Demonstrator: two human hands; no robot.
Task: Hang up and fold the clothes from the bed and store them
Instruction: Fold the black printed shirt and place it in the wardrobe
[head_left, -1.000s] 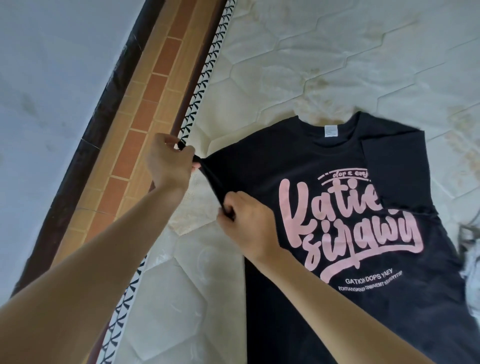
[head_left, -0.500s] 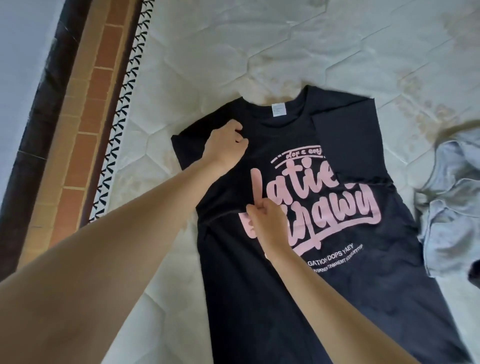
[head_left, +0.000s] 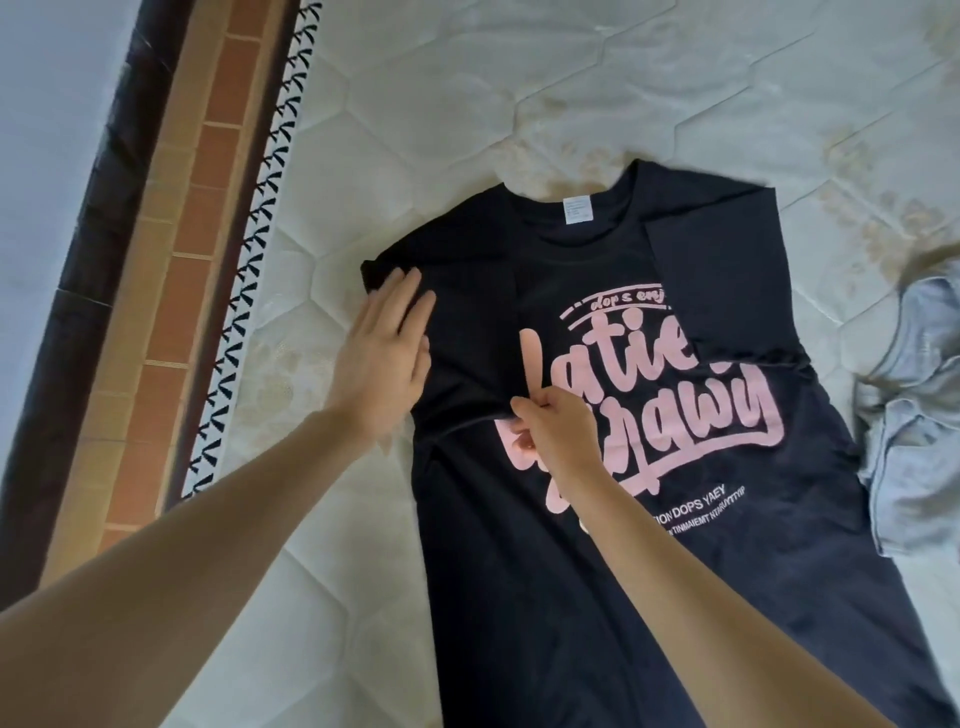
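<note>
Since the earlier frames, the left hand (head_left: 387, 358) has flattened, fingers straight, pressing the folded-in sleeve of the black cotton T-shirt with pink lettering (head_left: 597, 545) lying on the quilted white mattress (head_left: 467, 93). Right hand (head_left: 550, 431) pinches the sleeve hem. Both sleeves look folded; body folds come next.

Brown brick-patterned floor tiles (head_left: 218, 171), dark border strip (head_left: 104, 208) at left, pale wall (head_left: 47, 104)

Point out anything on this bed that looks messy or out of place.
The pale grey garment lies crumpled by the right edge, unfolded. The quilted white mattress shows yellowish stains near the collar of the black T-shirt with pink lettering, which itself lies flat, both sleeves folded in.
</note>
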